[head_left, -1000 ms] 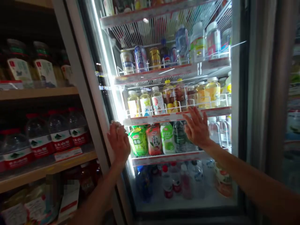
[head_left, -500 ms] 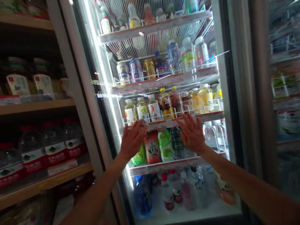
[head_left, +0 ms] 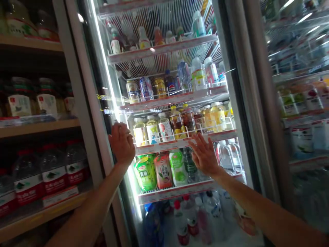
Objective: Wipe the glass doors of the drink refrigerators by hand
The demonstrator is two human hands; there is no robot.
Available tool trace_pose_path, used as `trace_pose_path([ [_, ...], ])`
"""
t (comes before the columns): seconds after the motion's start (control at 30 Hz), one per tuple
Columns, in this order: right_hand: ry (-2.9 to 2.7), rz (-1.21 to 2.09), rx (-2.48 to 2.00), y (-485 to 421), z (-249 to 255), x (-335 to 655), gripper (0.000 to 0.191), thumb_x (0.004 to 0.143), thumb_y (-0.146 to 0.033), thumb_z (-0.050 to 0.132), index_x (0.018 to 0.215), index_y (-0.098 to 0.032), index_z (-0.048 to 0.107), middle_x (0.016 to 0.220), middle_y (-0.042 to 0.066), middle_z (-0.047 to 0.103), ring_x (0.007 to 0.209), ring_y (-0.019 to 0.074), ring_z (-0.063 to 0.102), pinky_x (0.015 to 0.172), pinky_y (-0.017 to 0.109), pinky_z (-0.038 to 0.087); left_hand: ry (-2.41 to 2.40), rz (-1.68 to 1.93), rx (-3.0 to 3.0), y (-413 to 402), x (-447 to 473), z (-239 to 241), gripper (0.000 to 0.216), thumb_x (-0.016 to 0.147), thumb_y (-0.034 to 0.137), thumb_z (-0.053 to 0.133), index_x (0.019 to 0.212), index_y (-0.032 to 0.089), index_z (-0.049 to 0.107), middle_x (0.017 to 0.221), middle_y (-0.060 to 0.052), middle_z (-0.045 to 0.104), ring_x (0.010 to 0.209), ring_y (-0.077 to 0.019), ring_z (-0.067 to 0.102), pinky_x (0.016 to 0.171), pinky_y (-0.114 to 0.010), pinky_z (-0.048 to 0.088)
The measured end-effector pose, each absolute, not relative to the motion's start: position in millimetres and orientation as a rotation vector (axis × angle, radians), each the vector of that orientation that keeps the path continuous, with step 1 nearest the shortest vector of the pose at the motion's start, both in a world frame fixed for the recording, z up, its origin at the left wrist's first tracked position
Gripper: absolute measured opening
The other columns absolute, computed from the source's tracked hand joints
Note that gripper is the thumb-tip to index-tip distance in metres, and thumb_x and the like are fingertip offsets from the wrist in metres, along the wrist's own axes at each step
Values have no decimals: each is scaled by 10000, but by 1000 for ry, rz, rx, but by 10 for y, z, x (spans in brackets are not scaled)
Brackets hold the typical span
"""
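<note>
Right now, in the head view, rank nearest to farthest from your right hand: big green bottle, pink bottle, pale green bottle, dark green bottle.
1. dark green bottle, just left of the right hand.
2. pale green bottle, next one leftward.
3. pink bottle, middle of the row.
4. big green bottle, left end of the row.

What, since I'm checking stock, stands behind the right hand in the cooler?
Behind the right hand a dark green bottle shows partly, with clear bottles to its right. The palm hides whatever stands directly behind it.
</note>
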State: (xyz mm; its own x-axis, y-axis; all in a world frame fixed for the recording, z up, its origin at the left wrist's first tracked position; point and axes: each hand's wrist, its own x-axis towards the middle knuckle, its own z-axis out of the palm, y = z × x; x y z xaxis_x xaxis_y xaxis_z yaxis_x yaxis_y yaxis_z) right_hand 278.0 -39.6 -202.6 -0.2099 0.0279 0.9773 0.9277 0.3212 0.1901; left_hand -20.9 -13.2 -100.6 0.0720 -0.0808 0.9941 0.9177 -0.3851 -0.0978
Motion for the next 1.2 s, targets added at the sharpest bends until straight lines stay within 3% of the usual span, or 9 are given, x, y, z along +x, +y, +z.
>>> trace_pose_path([
  [0.17,-1505,-888,-705,-539,-1635,2295,527,872,-181,335,1392,-237,276,1451,79,335,1379,191,226,1109,475,247,-642,-1282,-1765,-122,519,-1060,542,890,223,346,1416,210,217,1451,-102,334,1375,-199,216,1118,-443,180],
  [0.33,-1562,-699,-638,-508,-1150,1622,506,891,-232,268,1383,-121,297,1439,93,361,1366,144,250,1090,357,324,-646,-1308,-1837,-116,511,-1056,633,899,288,331,1445,166,35,1492,-133,218,1388,-197,152,1130,-418,179],
  [0.43,-1611,-778,-810,-407,-1014,1293,470,901,-298,311,1357,-193,356,1478,48,296,1386,195,198,1111,470,242,-669,-1250,-1740,-87,-11,-1108,758,858,425,417,1445,146,27,1502,-172,133,1389,-275,115,1109,-511,161],
  [0.6,-1690,-1099,-807,-208,-852,1166,399,895,-322,387,1288,-272,438,1480,0,293,1397,231,156,1109,544,156,-792,-1149,-1599,-15,-520,-1206,652,890,428,374,1445,236,91,1485,-110,235,1377,-254,183,1110,-507,151],
  [0.7,-1591,-1304,-759,-174,-828,1855,393,884,-332,418,1271,-279,463,1431,20,386,1364,247,249,1086,545,197,-782,-1173,-1582,-7,-474,-1220,644,896,417,366,1444,247,74,1482,-99,243,1372,-248,205,1112,-499,150],
  [0.83,-1108,-1284,-965,-288,-867,3273,370,868,-276,411,1211,-231,542,1336,129,484,1247,321,413,970,590,304,-804,-1221,-1567,-13,-350,-1243,650,896,411,373,1445,237,71,1480,-100,248,1374,-250,197,1115,-500,133],
  [0.93,-869,-1212,-913,-261,-863,3629,381,840,-287,416,1152,-163,595,1290,190,500,1188,351,458,906,581,364,-857,-1271,-1535,-34,-267,-1276,639,897,393,376,1445,223,95,1477,-108,253,1377,-250,184,1121,-499,102],
  [1.1,-1208,-1194,-771,-87,-871,2680,488,834,-345,462,1285,-163,487,1372,139,437,1318,331,314,1004,537,328,-926,-1280,-1488,-56,-179,-1323,615,907,390,343,1442,190,114,1472,-127,270,1387,-233,155,1122,-490,111],
  [1.2,-1386,-1147,-738,-241,-882,2577,501,874,-336,397,1350,-181,415,1398,119,418,1323,308,325,1046,486,303,-970,-1241,-1489,-56,-168,-1345,605,911,419,318,1433,169,143,1467,-137,283,1389,-227,155,1122,-484,118],
])
